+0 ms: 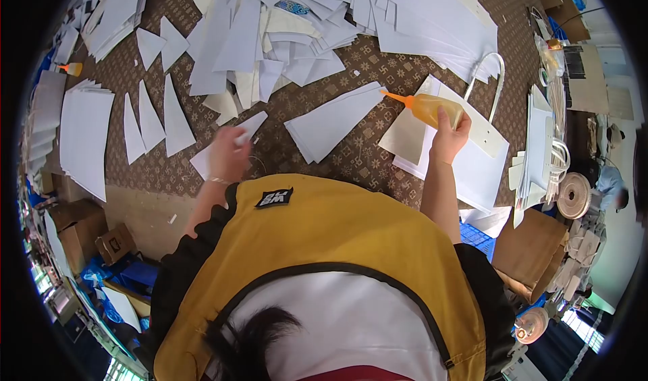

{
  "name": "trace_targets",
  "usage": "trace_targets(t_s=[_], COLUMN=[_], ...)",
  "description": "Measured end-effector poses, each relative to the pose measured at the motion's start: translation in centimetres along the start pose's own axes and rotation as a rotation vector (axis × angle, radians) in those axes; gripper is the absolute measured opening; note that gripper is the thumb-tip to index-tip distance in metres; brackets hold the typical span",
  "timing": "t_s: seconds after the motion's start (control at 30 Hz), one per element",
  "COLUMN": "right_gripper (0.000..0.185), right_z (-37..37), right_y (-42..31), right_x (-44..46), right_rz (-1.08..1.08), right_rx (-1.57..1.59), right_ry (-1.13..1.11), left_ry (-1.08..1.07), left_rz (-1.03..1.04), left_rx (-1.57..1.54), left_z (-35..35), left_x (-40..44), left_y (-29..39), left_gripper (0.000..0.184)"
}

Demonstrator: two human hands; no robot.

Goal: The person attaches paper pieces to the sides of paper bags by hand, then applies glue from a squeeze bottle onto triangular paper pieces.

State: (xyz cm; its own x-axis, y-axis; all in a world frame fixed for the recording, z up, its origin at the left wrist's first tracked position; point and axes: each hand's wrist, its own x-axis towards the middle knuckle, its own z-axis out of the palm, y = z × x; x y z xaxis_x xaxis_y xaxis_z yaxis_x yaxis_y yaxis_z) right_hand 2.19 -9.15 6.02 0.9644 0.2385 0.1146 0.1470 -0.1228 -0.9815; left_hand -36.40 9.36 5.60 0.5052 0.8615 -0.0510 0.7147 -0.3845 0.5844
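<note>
In my right hand (450, 137) is a squeeze bottle (432, 108) of yellowish liquid with an orange nozzle, lying almost level with its tip to the left. Beneath it lie white sheets (482, 168) with a white cord handle (500, 87), and a beige piece (403, 137). My left hand (229, 154) is over a narrow white cut piece (253, 126); motion smears its fingers, so I cannot tell whether it grips the piece. Between my hands rests a small fanned stack of tapered white pieces (335, 121).
A heap of white cut pieces (236, 37) covers the far middle of the brown patterned table (270, 155). At the left are curved strips (178, 118) and a stack (84, 134). Another orange-tipped bottle (71, 68) lies far left. Cardboard boxes (530, 249) and a fan (574, 195) stand at the right.
</note>
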Motion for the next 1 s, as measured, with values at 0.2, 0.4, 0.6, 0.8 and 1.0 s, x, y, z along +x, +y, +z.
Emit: trace_targets(t_s=[0.2, 0.4, 0.6, 0.8, 1.0], right_gripper=[0.043, 0.043, 0.044, 0.042, 0.045], right_z=[0.2, 2.4, 2.0, 0.9, 2.6], right_y=[0.8, -1.3, -0.5, -1.1, -1.0], right_x=[0.2, -8.1, -6.2, -3.0, -9.6], right_rz=[-0.059, -0.162, -0.05, -0.039, -0.21], right_rx=[-0.202, -0.248, -0.075, -0.109, -0.176], right_ry=[0.074, -0.437, -0.35, -0.142, -0.509], left_ry=[-0.133, -0.172, -0.201, -0.179, -0.11], left_rz=[0.25, 0.215, 0.158, 0.186, 0.273], left_rx=[0.08, 0.05, -0.038, -0.034, 0.034], left_z=[6.7, 7.6, 7.4, 7.6, 7.5], left_x=[2.6, 3.1, 3.2, 3.4, 3.6], left_y=[6.5, 5.7, 5.5, 5.4, 5.8], left_gripper=[0.037, 0.038, 0.034, 0.034, 0.031])
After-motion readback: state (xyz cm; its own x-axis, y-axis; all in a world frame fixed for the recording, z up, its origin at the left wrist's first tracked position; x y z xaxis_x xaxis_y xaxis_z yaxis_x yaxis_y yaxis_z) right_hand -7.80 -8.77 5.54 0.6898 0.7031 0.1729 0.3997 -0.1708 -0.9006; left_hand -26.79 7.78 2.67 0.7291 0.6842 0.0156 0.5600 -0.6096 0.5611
